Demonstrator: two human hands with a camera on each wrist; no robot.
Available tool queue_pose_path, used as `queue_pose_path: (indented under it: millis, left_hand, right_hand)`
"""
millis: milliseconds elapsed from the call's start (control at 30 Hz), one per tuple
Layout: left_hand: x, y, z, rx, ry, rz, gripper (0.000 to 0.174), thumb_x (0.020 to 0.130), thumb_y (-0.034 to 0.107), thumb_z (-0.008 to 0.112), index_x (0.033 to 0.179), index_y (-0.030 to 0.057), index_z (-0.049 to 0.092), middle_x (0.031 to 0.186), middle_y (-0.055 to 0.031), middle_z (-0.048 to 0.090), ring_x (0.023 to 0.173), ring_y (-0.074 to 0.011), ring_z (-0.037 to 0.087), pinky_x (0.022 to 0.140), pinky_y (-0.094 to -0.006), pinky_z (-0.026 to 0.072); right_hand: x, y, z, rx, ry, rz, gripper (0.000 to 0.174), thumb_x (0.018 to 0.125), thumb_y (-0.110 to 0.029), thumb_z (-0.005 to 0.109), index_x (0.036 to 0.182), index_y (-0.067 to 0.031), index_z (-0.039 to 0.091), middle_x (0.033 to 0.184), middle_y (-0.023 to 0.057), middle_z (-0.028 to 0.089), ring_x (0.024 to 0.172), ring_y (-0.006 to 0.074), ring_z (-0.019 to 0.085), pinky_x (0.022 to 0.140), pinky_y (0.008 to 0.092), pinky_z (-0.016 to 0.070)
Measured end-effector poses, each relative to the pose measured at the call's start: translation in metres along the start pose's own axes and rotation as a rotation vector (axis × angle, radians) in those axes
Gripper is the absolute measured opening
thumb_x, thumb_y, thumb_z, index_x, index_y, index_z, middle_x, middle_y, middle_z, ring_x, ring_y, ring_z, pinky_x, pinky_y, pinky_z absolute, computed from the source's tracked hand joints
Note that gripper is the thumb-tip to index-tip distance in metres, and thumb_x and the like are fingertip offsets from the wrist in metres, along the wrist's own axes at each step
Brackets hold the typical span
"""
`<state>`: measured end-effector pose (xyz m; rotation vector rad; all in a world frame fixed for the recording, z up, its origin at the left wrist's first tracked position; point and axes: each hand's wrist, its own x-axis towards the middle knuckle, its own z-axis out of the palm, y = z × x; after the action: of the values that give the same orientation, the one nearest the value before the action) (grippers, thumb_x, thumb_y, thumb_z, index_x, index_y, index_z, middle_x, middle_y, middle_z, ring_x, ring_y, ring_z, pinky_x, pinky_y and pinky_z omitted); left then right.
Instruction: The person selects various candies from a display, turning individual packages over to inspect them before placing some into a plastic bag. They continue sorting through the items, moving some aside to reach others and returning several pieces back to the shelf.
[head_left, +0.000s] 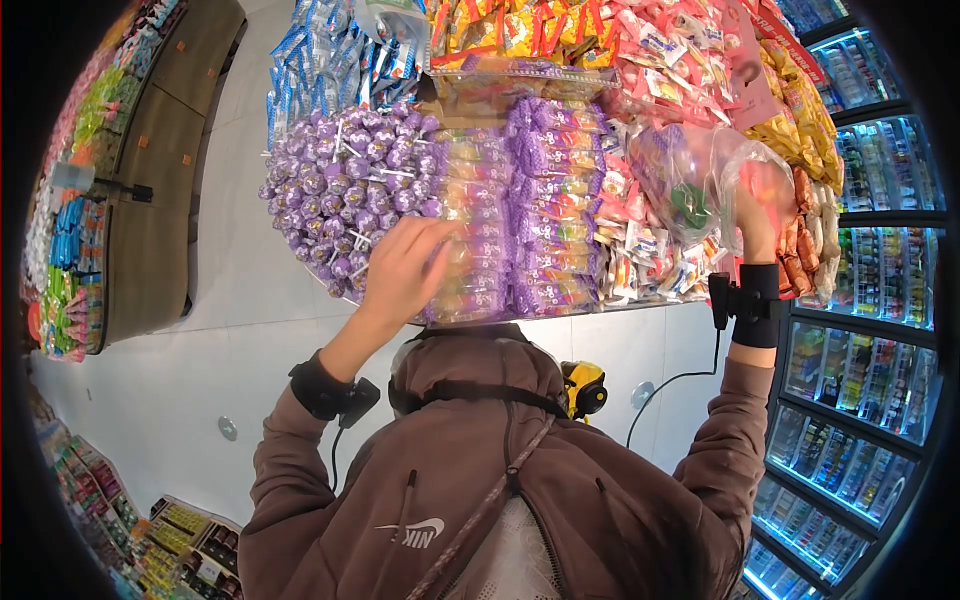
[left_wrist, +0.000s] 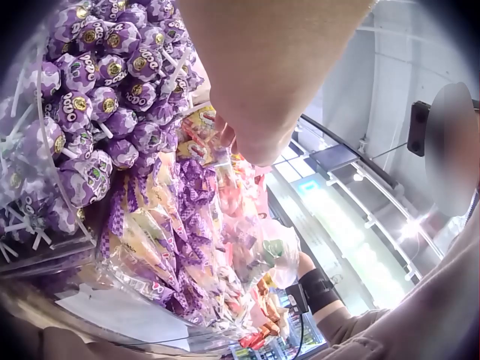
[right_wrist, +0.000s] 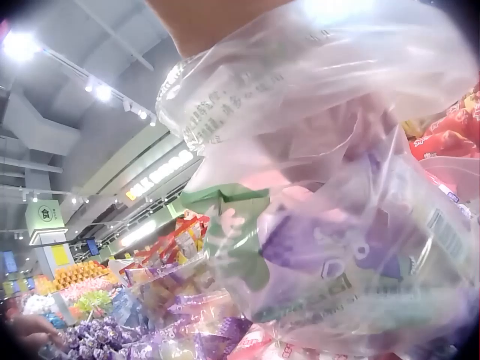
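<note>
My left hand (head_left: 405, 262) reaches over the near left part of the display, fingers extended and slightly bent at the edge of a row of clear-and-purple candy packs (head_left: 470, 225). Purple-wrapped lollipops (head_left: 340, 190) are heaped just left of it. In the left wrist view the hand's back and wrist hide most of the fingers. On the right, my right hand (head_left: 762, 205) holds a clear plastic bag (right_wrist: 315, 247), which wraps over the fingers and around the wrist. Purple and green packets show through the film, and the bag hangs over pink-and-white wrapped sweets (head_left: 630, 255).
Behind the packs lie blue-and-white packets (head_left: 315, 75), yellow bags (head_left: 520, 30) and pink packets (head_left: 665, 45). A clear divider (left_wrist: 64, 165) borders the lollipops. Lit shelves (head_left: 880, 270) stand on the right; a wooden shelf unit (head_left: 160, 190) stands across the aisle.
</note>
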<state>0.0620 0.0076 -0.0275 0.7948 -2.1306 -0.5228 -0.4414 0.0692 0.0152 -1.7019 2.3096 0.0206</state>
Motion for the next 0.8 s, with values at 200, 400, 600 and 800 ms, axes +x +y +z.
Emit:
queue_pose_path:
  millis: [200, 400, 600, 800]
  left_hand:
    - [0.007, 0.005, 0.001, 0.025, -0.007, 0.030, 0.027, 0.069, 0.000, 0.063, 0.095, 0.0045, 0.059, 0.086, -0.0089, 0.058, 0.076, -0.0256, 0.055, 0.065, -0.0339, 0.0445]
    - [0.016, 0.015, 0.005, -0.001, -0.039, 0.085, 0.026, 0.070, 0.002, 0.062, 0.095, 0.0047, 0.059, 0.086, -0.0080, 0.058, 0.076, -0.0249, 0.055, 0.065, -0.0334, 0.0445]
    - [0.028, 0.027, 0.013, -0.027, -0.087, 0.135, 0.025, 0.071, 0.001, 0.062, 0.095, 0.0033, 0.060, 0.086, -0.0097, 0.058, 0.076, -0.0253, 0.056, 0.066, -0.0331, 0.0443]
    - [0.035, 0.035, 0.023, -0.042, -0.146, 0.151, 0.025, 0.071, 0.002, 0.062, 0.096, 0.0035, 0.060, 0.086, -0.0097, 0.058, 0.078, -0.0253, 0.056, 0.066, -0.0331, 0.0442]
  right_hand:
    - [0.002, 0.008, 0.005, -0.046, 0.019, 0.053, 0.015, 0.074, -0.002, 0.055, 0.088, 0.0034, 0.055, 0.092, 0.0165, 0.059, 0.084, 0.0267, 0.057, 0.072, 0.0361, 0.0444]
    - [0.002, 0.009, 0.002, -0.152, 0.285, 0.075, 0.015, 0.074, -0.002, 0.056, 0.087, 0.0028, 0.055, 0.092, 0.0167, 0.059, 0.084, 0.0278, 0.057, 0.072, 0.0368, 0.0440]
    - [-0.045, -0.062, -0.042, -0.257, 0.672, -0.214, 0.015, 0.073, -0.004, 0.057, 0.087, -0.0015, 0.056, 0.093, 0.0132, 0.058, 0.088, 0.0317, 0.053, 0.076, 0.0387, 0.0418]
    - [-0.075, -0.062, -0.051, -0.425, 0.770, -0.153, 0.024, 0.074, 0.000, 0.055, 0.097, -0.0065, 0.055, 0.097, 0.0078, 0.058, 0.091, 0.0275, 0.054, 0.079, 0.0371, 0.0418]
